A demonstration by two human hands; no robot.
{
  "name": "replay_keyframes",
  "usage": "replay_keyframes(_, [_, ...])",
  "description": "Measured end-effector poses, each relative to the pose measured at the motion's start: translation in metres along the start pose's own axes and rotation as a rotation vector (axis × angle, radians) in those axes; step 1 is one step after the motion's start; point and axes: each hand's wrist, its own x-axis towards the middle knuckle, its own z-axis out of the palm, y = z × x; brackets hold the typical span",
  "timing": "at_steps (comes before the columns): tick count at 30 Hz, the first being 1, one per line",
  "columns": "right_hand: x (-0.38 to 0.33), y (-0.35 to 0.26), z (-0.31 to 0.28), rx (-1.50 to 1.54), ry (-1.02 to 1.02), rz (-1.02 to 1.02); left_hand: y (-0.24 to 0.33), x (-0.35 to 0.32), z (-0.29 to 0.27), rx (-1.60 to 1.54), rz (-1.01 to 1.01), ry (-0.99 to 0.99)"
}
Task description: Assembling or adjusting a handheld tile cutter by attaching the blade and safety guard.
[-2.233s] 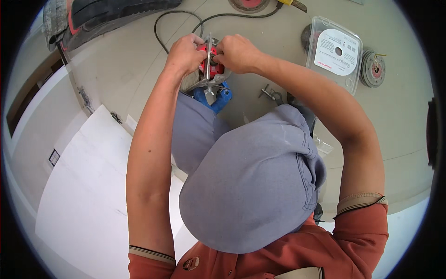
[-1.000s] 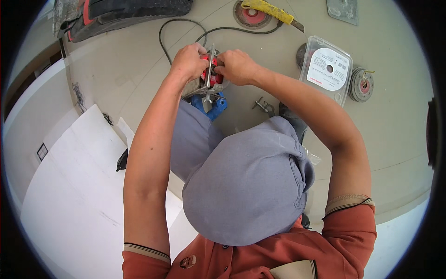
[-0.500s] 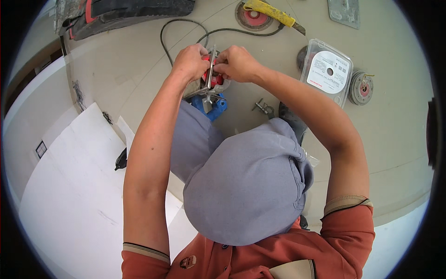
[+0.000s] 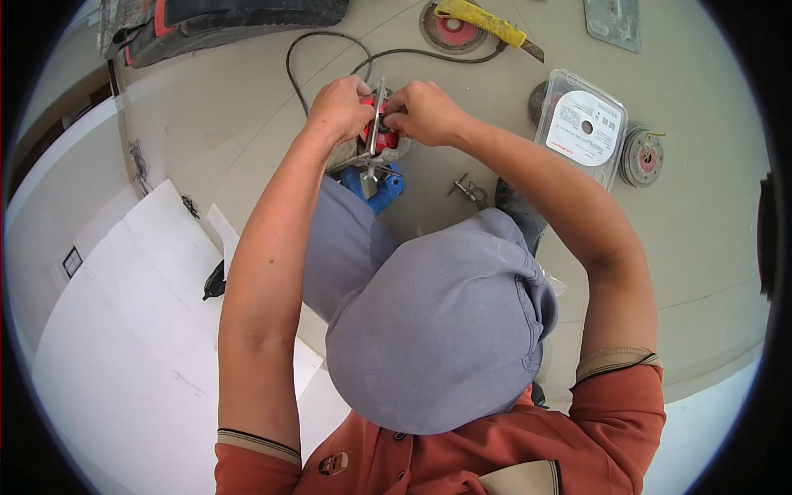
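Observation:
A small power cutter (image 4: 386,142) with a red body and metal base plate is between my hands, near my left knee. On its left side, my left hand (image 4: 338,109) is closed, its fingers curled against the red body. My right hand (image 4: 427,114) is pinched at the other side, beside the upright metal plate (image 4: 378,115); whatever its fingertips hold is hidden. A wing screw (image 4: 370,172) sticks out at the near end of the base. Blue parts (image 4: 384,193) show just below the cutter.
A black cable (image 4: 404,53) loops behind the cutter. Beyond lie a yellow-handled saw (image 4: 483,21) and a cutting disc (image 4: 445,35). To the right are a clear disc case (image 4: 606,169) and stacked discs (image 4: 641,157). A small metal fitting (image 4: 470,191) lies near my foot. White sheets (image 4: 140,330) cover the left.
My right fingertips have shifted slightly at the cutter, and a bit more of its red body shows. Both hands stay in the same place.

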Motion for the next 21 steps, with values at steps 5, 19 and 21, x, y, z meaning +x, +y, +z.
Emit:
replay_keyframes(5, [0.007,-0.011,-0.01,-0.074,-0.155,0.206,-0.003,0.0,0.001,-0.007,0.008,0.012])
replay_keyframes(19, [0.011,-0.007,-0.006,-0.136,-0.125,0.14,-0.001,0.0,0.002,0.0,-0.001,-0.001])
replay_keyframes(21, [0.011,-0.011,-0.009,-0.173,-0.16,0.165,-0.004,-0.001,0.002,-0.028,-0.001,0.003])
